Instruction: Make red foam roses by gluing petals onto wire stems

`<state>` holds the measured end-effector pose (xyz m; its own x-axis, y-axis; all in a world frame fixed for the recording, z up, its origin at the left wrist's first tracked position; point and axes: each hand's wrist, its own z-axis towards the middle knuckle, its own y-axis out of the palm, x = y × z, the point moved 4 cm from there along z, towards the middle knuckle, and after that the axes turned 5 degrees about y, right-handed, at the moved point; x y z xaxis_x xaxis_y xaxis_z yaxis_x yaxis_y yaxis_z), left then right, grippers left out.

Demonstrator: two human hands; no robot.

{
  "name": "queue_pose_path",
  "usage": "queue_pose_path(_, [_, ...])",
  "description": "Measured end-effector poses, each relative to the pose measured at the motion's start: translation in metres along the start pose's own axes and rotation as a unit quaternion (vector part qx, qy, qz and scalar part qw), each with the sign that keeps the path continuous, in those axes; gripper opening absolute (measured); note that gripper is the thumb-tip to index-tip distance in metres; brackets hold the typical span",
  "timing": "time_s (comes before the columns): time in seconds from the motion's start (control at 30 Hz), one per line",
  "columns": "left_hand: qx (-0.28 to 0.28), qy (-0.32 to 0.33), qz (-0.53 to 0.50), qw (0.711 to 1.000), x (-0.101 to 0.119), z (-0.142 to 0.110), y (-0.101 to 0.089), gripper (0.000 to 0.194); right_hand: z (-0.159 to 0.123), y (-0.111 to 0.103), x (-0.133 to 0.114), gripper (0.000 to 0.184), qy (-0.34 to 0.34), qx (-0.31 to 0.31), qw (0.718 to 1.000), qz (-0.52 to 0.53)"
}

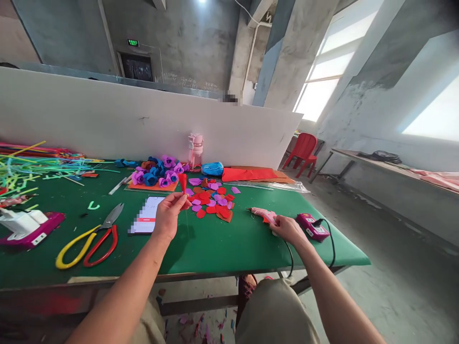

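My left hand (171,212) is raised over the green table, thumb and fingers pinching the lower end of a red paper flower bud (182,182). A thin strand hangs below those fingers. To the right, my right hand (289,228) is closed round the rear of a pink hot glue gun (263,214), whose nozzle points left, close to the tabletop. Loose red, purple and brown paper petals (211,198) lie scattered between the two hands. Behind my left hand, finished purple and blue paper flowers (158,171) rest in a pile on orange paper.
Scissors (102,234) and a phone (147,216) lie left of my left hand. Purple power strips (311,227) sit at both sides, the right one with a black cable. A pink bottle (195,152) stands by the white partition (143,114). Colourful strips (43,165) are heaped far left.
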<state>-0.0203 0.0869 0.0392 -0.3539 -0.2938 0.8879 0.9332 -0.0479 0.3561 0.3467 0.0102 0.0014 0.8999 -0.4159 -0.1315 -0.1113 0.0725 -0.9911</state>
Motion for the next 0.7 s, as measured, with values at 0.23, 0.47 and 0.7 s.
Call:
queue_pose_path(0.23, [-0.001, -0.020, -0.006, 1.000, -0.006, 0.004, -0.003, 0.022, 0.014, -0.026, -0.061, 0.035, -0.019, 0.041, 0.997, 0.066])
queue_pose_path(0.47, [-0.027, -0.030, 0.008, 0.999, -0.013, 0.003, 0.001, 0.020, 0.057, 0.011, -0.146, 0.017, -0.110, -0.032, 0.990, 0.086])
queue_pose_path(0.7, [-0.028, -0.039, 0.015, 0.999, -0.008, -0.001, 0.003, 0.020, 0.065, 0.026, -0.156, 0.009, -0.091, -0.066, 0.989, 0.094])
